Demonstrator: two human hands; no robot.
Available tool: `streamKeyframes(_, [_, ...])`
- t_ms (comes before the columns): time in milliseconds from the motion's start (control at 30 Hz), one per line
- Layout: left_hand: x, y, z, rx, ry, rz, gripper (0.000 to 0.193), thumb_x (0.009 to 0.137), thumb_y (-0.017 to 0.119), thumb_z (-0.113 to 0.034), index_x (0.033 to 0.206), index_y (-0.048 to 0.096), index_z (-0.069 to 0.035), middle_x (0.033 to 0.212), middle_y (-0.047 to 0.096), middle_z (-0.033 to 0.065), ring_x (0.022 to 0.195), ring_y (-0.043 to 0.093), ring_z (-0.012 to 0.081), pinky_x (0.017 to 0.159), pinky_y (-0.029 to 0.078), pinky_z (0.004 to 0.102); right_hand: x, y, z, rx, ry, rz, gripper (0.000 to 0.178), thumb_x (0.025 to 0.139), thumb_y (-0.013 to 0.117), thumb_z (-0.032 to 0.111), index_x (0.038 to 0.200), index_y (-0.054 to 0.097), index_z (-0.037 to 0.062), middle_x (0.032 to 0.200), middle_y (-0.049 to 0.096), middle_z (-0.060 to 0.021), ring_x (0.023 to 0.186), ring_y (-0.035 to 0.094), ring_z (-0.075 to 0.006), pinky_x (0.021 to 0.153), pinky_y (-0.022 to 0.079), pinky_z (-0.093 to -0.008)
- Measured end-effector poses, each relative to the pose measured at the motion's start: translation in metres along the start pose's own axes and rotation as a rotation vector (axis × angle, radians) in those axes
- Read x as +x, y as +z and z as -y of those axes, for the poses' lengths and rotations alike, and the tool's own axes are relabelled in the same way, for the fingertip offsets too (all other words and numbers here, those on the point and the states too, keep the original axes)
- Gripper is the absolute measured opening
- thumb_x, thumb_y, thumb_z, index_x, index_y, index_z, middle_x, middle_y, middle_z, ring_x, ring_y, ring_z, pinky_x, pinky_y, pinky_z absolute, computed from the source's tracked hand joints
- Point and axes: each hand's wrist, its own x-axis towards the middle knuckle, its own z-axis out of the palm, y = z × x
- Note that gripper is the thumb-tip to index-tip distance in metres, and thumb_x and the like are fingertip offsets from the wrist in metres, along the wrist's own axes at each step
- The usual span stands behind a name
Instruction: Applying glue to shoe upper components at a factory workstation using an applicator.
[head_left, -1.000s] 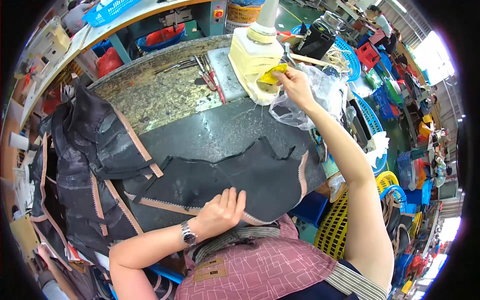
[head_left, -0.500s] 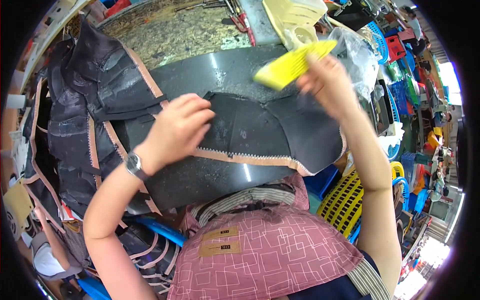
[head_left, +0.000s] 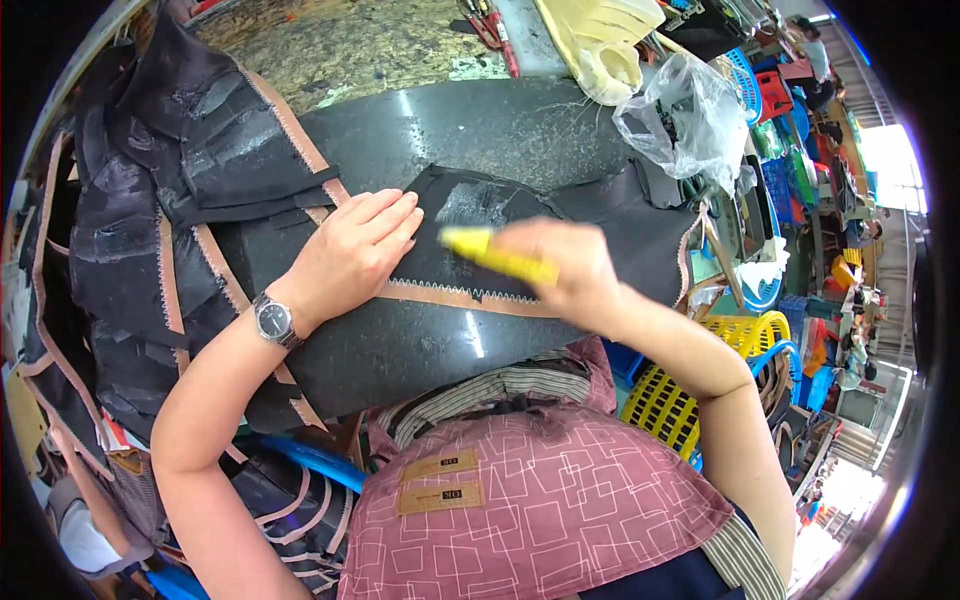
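A black flat sheet piece (head_left: 625,230) with a tan edge strip and white zigzag stitching lies on the dark, smooth work board (head_left: 400,365). My left hand (head_left: 360,250), with a watch at the wrist, rests flat on the piece's left end, fingers stretched out. My right hand (head_left: 572,270) grips a flat yellow spreader (head_left: 490,257), slightly blurred, low over the middle of the piece. Beside the spreader a whitish wet smear (head_left: 472,203) shows on the black surface. Left of my left hand, more black pieces (head_left: 120,240) with tan stitched edges lie overlapping, some with shiny smears.
A cream cut-open plastic container (head_left: 605,70) stands at the back, with a clear plastic bag (head_left: 690,125) to its right. Red-handled tools (head_left: 503,40) lie at the far edge. A yellow basket (head_left: 668,400) is at right. Another person's arm (head_left: 90,490) shows at lower left.
My right hand has brought the yellow spreader down and left from the back right onto the black piece. A whitish smear has appeared there. My left hand has flattened onto the piece.
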Motion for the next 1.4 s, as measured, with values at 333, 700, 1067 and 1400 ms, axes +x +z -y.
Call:
streamKeyframes(333, [-0.001, 0.002, -0.003, 0.097, -0.025, 0.023, 0.031, 0.073, 0.061, -0.008, 0.102, 0.057, 0.002, 0.109, 0.056, 0.0127, 0.103, 0.053, 0.0250, 0.087, 0.044, 0.0358, -0.031, -0.031, 0.012, 0.390, 0.704, 0.053, 0.012, 0.081, 0.055, 0.008, 0.082, 0.060, -0.0028, 0.067, 0.062, -0.0060, 0.062, 0.058, -0.0101, 0.059, 0.047, -0.0227])
streamKeyframes(700, [-0.014, -0.060, -0.102, -0.447, 0.018, 0.422, 0.042, 0.069, 0.052, -0.006, 0.110, 0.052, -0.002, 0.060, 0.045, 0.0025, 0.058, 0.049, 0.0176, 0.058, 0.041, 0.0286, 0.022, -0.169, -0.109, 0.138, 0.468, -0.602, 0.024, 0.087, 0.055, 0.022, 0.090, 0.058, -0.0018, 0.072, 0.061, -0.0054, 0.064, 0.059, -0.0114, 0.058, 0.046, -0.0231])
streamKeyframes(1067, [0.187, 0.054, -0.035, -0.659, -0.545, 0.496, 0.047, 0.075, 0.062, -0.023, 0.112, 0.050, 0.003, 0.100, 0.058, 0.0185, 0.090, 0.057, 0.0247, 0.081, 0.044, 0.0326, 0.057, -0.172, -0.194, 0.283, 0.785, -0.576, 0.019, 0.085, 0.055, 0.018, 0.088, 0.059, -0.0007, 0.068, 0.061, -0.0057, 0.047, 0.053, -0.0087, 0.043, 0.045, -0.0215])
streamKeyframes(1400, [0.136, 0.040, 0.003, -0.828, -0.576, 0.409, 0.010, 0.077, 0.059, -0.010, 0.082, 0.061, -0.001, 0.075, 0.064, 0.0085, 0.068, 0.058, 0.0141, 0.064, 0.046, 0.0289, 0.038, -0.137, -0.075, 1.117, 0.498, -0.016, 0.024, 0.086, 0.056, 0.021, 0.096, 0.055, -0.0007, 0.081, 0.063, -0.0091, 0.062, 0.062, -0.0151, 0.057, 0.053, -0.0239])
